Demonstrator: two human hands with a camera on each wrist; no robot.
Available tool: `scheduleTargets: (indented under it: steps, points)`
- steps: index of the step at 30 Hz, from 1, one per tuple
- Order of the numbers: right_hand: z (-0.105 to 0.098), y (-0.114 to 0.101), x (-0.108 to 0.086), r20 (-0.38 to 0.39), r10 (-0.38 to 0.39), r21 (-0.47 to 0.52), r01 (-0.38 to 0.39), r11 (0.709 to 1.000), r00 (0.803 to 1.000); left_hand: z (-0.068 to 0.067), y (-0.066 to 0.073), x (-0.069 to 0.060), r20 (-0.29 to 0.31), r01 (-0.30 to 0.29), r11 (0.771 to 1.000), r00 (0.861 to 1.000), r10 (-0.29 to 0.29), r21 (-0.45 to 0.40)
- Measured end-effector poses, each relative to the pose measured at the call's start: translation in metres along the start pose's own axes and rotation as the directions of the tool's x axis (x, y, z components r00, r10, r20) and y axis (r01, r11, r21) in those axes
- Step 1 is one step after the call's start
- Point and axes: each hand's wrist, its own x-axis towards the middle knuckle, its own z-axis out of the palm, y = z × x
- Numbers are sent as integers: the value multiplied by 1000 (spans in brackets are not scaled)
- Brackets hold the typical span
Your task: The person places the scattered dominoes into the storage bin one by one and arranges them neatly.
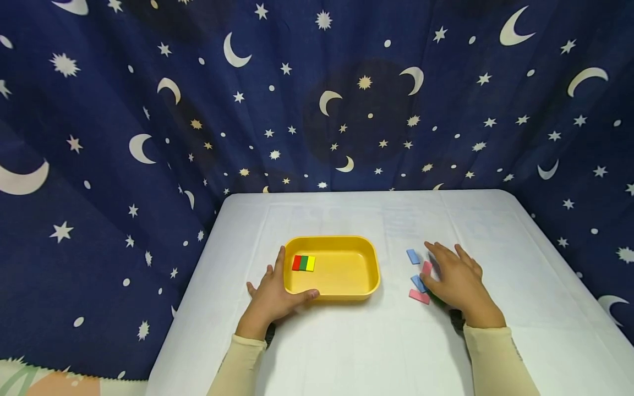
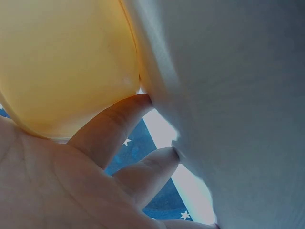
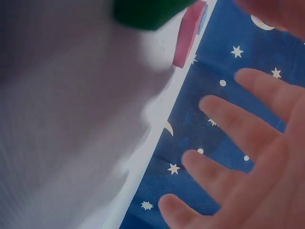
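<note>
The step in hand looks to be fetching the next small tile for the yellow tray (image 1: 346, 269), which sits on the bench (image 1: 346, 341) with a red tile (image 1: 296, 263), a dark green tile (image 1: 304, 263) and a yellow tile (image 1: 310, 264) side by side towards its left end. The left hand (image 1: 273, 297) braces that end, fingers along the outside and thumb by the near rim, without clenching. The right hand (image 1: 458, 283) is over the loose pieces with its fingers spread, and no tile shows in its grasp. Just left of it lie an upper blue tile (image 1: 413, 256), an upper pink tile (image 1: 427, 268), a lower blue tile (image 1: 418, 284) and a lower pink tile (image 1: 419, 297).

The next move probably calls for thumb and fingertip to close on one tile's edges, then a carry left into the tray's bare part, with the left hand steadying it.

The right wrist view brings a green piece (image 3: 147, 12) up large, which the head view mostly hides beneath the hand; it is cropped and blurred, so whether the thumb touches it I cannot tell. The left wrist view alone shows the underside of the left fingers, one of them at the tray's outer wall.
</note>
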Motion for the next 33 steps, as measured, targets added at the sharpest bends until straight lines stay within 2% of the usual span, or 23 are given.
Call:
scheduleTargets:
  steps: [8,12,18,25,33]
  points:
    - [3,2,1,88,24,-26,-22,999,996,0,-1,0,-6,-3,1000,1000,3,1]
    - [3,0,1,102,37,-48,-32,998,994,0,0,0,-2,1,1000,1000,-1,-3]
    - [4,0,1,80,29,-80,-22,997,996,1,-1,1,-3,5,1000,1000,-5,2]
    - [4,1,1,31,17,-72,-15,997,999,2,0,1,-7,4,1000,1000,-4,-8]
    - [4,1,2,15,7,-63,-6,998,1000,2,-1,1,-11,6,1000,1000,-6,-17]
